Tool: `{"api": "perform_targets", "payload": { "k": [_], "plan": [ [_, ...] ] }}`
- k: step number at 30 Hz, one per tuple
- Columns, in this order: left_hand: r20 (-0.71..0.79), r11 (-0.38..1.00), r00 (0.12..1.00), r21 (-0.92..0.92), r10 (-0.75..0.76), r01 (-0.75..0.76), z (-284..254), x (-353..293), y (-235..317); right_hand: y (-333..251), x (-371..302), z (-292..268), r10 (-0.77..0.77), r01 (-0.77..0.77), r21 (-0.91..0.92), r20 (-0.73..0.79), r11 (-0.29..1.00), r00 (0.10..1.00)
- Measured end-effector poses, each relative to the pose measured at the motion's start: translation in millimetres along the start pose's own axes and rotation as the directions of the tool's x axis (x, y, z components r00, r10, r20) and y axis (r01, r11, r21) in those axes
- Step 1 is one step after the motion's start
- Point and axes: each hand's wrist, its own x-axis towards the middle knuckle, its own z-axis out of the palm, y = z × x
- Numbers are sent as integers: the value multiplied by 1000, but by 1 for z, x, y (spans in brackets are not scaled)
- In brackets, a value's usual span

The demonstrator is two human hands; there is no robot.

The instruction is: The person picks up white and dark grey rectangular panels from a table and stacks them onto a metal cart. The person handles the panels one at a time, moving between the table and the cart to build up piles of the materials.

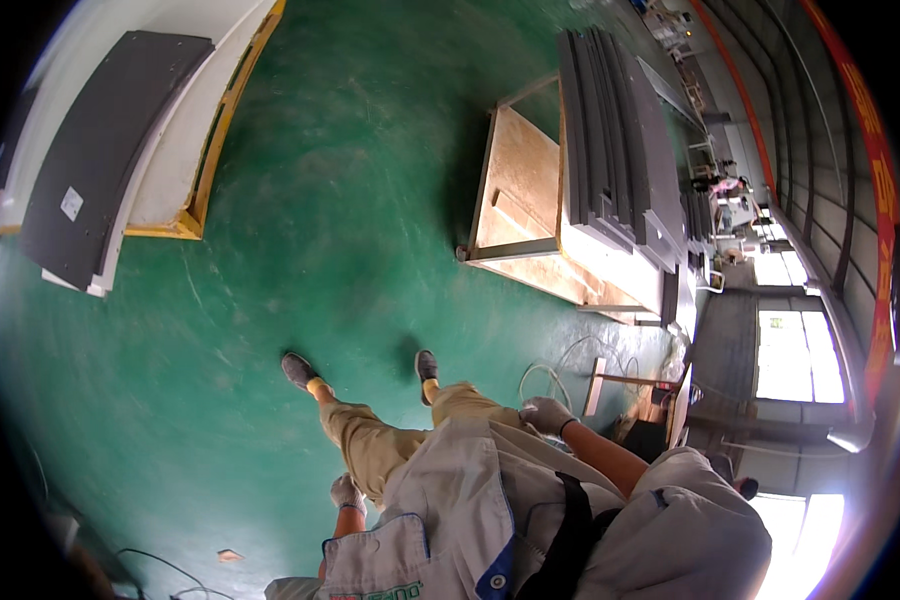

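Note:
My left hand [346, 492], in a pale work glove, hangs beside my left thigh. Its fingers are too small and turned away to make out, and no object shows at it. On the other side, my right hand [547, 414] is gloved too and rests by my right hip, fingers curled in, with nothing visible in it. My tan trousers [375, 440] and dark shoes [298, 371] show that I stand with feet apart on the green floor [310, 220]. Neither hand touches any panel.
Ahead right, a wooden-sided metal-frame stand [515, 185] carries a stack of dark grey panels [610, 140]. Ahead left, a curved grey panel [100, 150] lies on a white surface by a yellow frame [210, 150]. A hose [545, 375] and small wooden stand [595, 385] are at right.

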Motion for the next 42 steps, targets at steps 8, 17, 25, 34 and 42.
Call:
{"api": "perform_targets", "payload": {
  "k": [8,17,25,34,42],
  "plan": [
    [331,621,943,730,44,-286,-37,35,49,-50,11,6,-70,71,5,-81,997,994],
    [322,541,923,747,211,-385,-81,41,110,-57,70,-10,-76,98,67,-279,993,957],
    [-218,896,961,-441,-169,57,-158,35,205,-96,186,-61,-264,267,-28,-284,963,922],
    [-527,989,849,134,17,63,-202,-16,241,-219,280,-248,-60,172,368,-297,914,953],
    [-563,889,821,418,90,189,-296,12,144,-547,193,-393,-688,673,-142,-164,726,707]
  ]
}}
